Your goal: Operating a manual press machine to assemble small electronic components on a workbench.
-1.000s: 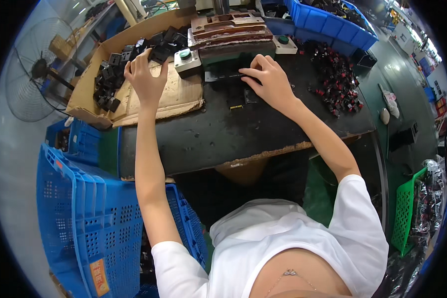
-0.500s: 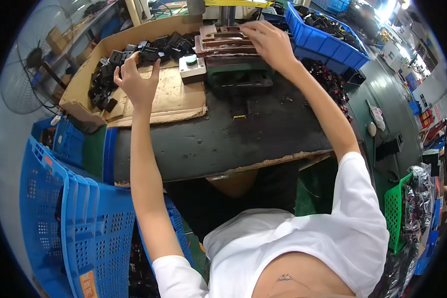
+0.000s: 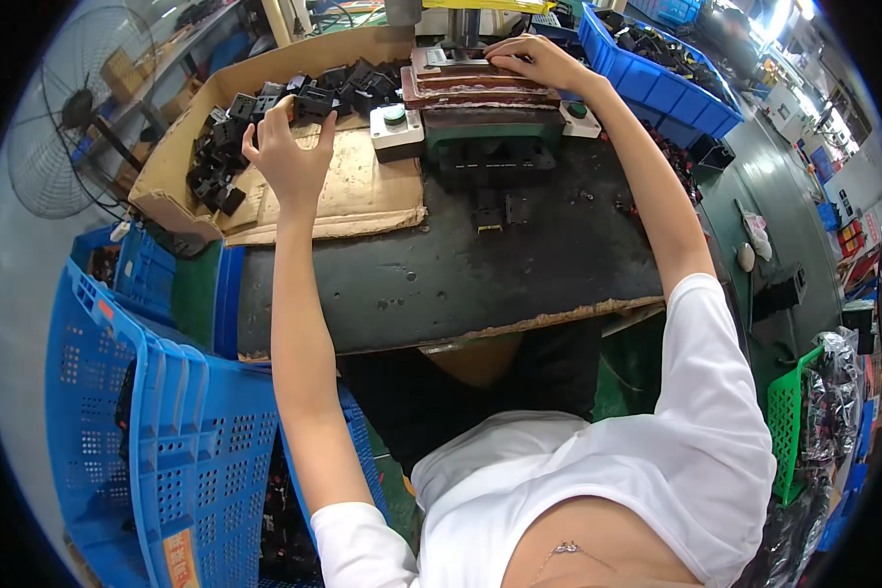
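Note:
My left hand (image 3: 292,157) hovers at the near side of a heap of black plastic parts. Its thumb and index finger curve around the ends of one black plastic housing (image 3: 315,102). My right hand (image 3: 542,61) rests over the top of a layered brown fixture (image 3: 480,86), its fingers drawn together at the upper edge. Whatever those fingertips pinch is hidden. A silvery plate (image 3: 455,58) lies on the fixture beside them. White boxes with green buttons stand on both sides, the left button box (image 3: 396,133) and the right button box (image 3: 579,120).
An open cardboard box (image 3: 176,181) holds the black parts. Small black pieces (image 3: 490,209) lie on the dark worktable (image 3: 392,294). A blue bin (image 3: 652,83) of parts stands at the back right, and large blue crates (image 3: 201,431) stand at the lower left. A fan (image 3: 73,108) is farther left.
The scene shifts slightly right in view. My right forearm has shifted, uncovering the right button box. A silvery plate now shows on the fixture. My left hand stays by the same housing.

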The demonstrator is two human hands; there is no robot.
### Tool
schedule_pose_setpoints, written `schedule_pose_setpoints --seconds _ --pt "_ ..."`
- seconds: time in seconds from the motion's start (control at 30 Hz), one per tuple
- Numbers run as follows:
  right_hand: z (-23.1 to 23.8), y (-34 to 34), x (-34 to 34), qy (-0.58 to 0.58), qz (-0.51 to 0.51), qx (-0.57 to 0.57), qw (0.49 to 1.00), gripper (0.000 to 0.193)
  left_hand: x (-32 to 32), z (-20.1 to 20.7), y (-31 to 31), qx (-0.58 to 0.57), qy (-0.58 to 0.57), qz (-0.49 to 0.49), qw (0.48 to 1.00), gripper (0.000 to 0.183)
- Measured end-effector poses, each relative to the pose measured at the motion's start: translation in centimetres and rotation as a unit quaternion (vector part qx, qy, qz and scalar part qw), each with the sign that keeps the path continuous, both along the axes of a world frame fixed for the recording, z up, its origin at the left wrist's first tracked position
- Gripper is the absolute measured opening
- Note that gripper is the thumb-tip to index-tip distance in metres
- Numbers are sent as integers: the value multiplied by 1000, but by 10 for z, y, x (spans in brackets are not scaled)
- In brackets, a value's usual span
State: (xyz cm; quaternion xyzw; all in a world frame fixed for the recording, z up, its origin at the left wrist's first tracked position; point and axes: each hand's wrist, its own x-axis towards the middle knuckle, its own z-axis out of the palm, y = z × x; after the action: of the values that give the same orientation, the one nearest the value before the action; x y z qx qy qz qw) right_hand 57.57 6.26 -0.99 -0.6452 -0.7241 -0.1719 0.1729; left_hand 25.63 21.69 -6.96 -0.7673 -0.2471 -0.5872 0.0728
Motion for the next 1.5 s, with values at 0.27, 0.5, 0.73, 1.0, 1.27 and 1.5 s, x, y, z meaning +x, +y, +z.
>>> schedule_pose_setpoints --seconds 0.27,0.5,0.73,1.0,1.27,1.5 --pt "-22 -76 19 -46 -79 124 988 32 3 -2 -1 -16 15 -21 1000 46" --pt "-57 -169 43 180 -226 206 935 23 15 -10 1 -28 33 -172 984 45" --pt "-87 -194 81 127 -309 200 921 16 26 -6 -27 -208 69 -270 937 36" --pt "-98 -151 49 128 -251 20 959 32 61 26 -40 -235 25 -364 901 40" --pt "-102 -151 52 142 -291 8 946 29 137 53 -27 -100 112 -367 918 37" --pt "-98 -154 50 150 -296 25 943 22 169 63 -24 -102 232 -309 917 34"
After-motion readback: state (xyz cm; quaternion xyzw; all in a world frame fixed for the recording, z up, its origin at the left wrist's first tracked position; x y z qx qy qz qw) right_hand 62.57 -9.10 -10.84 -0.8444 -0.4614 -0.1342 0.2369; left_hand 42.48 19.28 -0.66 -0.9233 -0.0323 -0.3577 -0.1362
